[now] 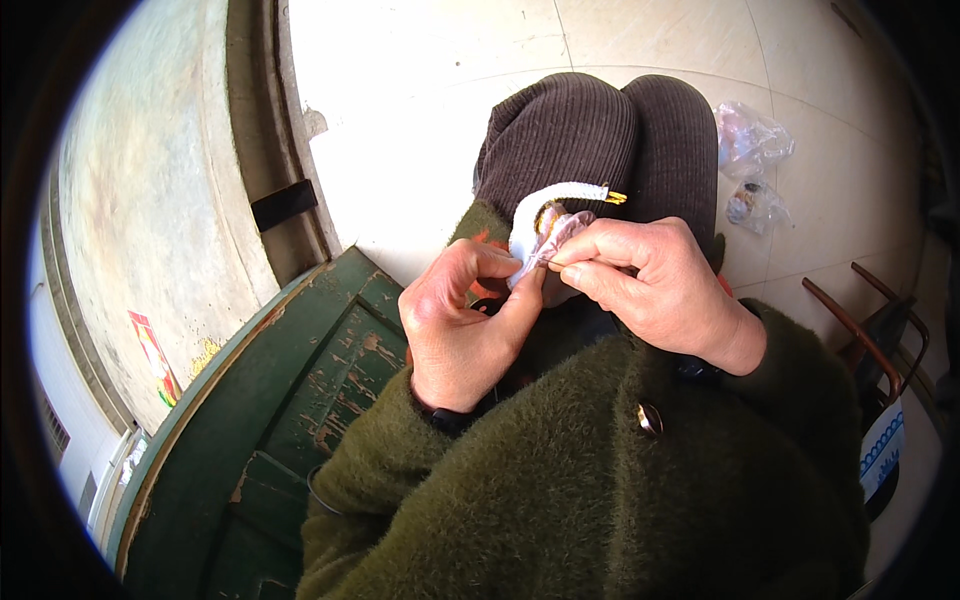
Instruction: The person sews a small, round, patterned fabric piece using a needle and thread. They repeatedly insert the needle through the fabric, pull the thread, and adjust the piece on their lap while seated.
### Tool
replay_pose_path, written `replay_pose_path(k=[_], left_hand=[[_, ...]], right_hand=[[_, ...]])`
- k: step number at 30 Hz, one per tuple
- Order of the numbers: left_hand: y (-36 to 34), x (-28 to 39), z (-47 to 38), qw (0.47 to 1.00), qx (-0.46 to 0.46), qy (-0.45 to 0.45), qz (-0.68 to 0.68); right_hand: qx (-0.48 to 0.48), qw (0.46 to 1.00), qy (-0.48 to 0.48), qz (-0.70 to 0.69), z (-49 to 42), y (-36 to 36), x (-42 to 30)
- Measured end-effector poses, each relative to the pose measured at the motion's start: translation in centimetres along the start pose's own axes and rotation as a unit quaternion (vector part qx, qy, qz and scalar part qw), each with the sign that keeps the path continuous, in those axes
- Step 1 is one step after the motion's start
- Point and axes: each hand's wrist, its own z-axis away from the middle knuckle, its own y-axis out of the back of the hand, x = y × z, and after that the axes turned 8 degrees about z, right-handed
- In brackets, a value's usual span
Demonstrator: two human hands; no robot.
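Above my knees my left hand (472, 322) pinches a small fabric piece between thumb and forefinger. The piece has shiny pink cloth (559, 231) with some yellow on it. A white ribbed strip (551, 193) curves around its far side and ends at the right in short yellow strands (616, 198). My right hand (656, 281) pinches a thin, needle-like thing (541, 259) close to the cloth's near edge. Its far end lies hidden between the fingertips. Both hands' fingertips nearly meet at this edge.
Dark corduroy-covered knees (570, 135) are beneath the work. Clear plastic bags (750, 142) with small contents lie on the tiled floor (817, 187) to the right. A peeling green wooden door (315, 405) stands close at left, beside a doorway sill (274, 135). Brown tubular furniture legs (855, 330) are at right.
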Motion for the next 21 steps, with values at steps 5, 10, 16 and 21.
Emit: replay_pose_path(k=[5, 10, 16, 21], left_hand=[[0.01, -0.09, 0.02, 1.000, 0.001, 0.001, 0.000], [-0.05, -0.02, 0.06, 1.000, 0.005, 0.007, -0.006], [-0.02, 0.04, -0.01, 1.000, 0.001, -0.003, -0.004], [-0.05, 0.17, 0.14, 1.000, 0.003, 0.016, -0.001]], right_hand=[[0.001, 1.000, 0.006, 0.005, 0.00, -0.05, 0.07], [-0.004, 1.000, 0.014, 0.006, -0.04, 0.16, 0.02], [0.001, 1.000, 0.011, -0.009, -0.16, -0.08, 0.09], [-0.001, 1.000, -0.008, -0.019, -0.11, -0.28, 0.06]])
